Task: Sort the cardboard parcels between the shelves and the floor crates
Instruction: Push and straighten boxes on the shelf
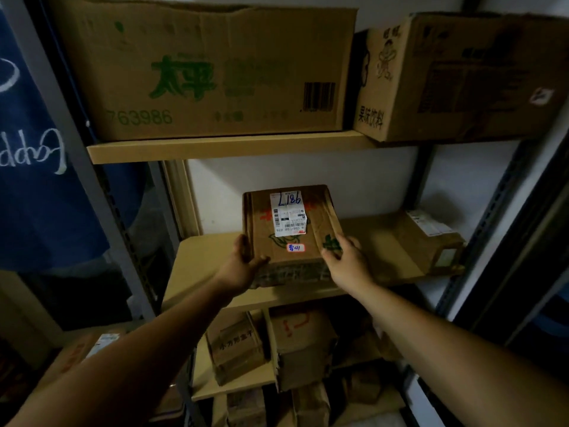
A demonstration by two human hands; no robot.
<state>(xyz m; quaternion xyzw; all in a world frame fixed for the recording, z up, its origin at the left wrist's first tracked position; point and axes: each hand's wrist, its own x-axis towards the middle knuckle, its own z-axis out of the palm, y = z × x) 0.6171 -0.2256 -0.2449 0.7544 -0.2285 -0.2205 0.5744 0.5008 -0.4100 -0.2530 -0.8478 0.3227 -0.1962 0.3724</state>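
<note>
A brown cardboard parcel [292, 241] with a white shipping label marked "L186" and a small pink sticker lies on the middle shelf [203, 263]. My left hand [243, 263] grips its near left corner, thumb on top. My right hand [345, 260] holds its near right edge, fingers curled over the top. Its front end overhangs the shelf's front edge. A flatter parcel [431, 238] with a white label lies at the right of the same shelf.
The top shelf [215, 146] carries a big carton with green print [200, 72] and a second carton [455, 78]. Lower shelves hold several small parcels [301, 343]. Grey metal uprights [92, 180] flank the shelves. A blue cloth [37, 149] hangs at the left.
</note>
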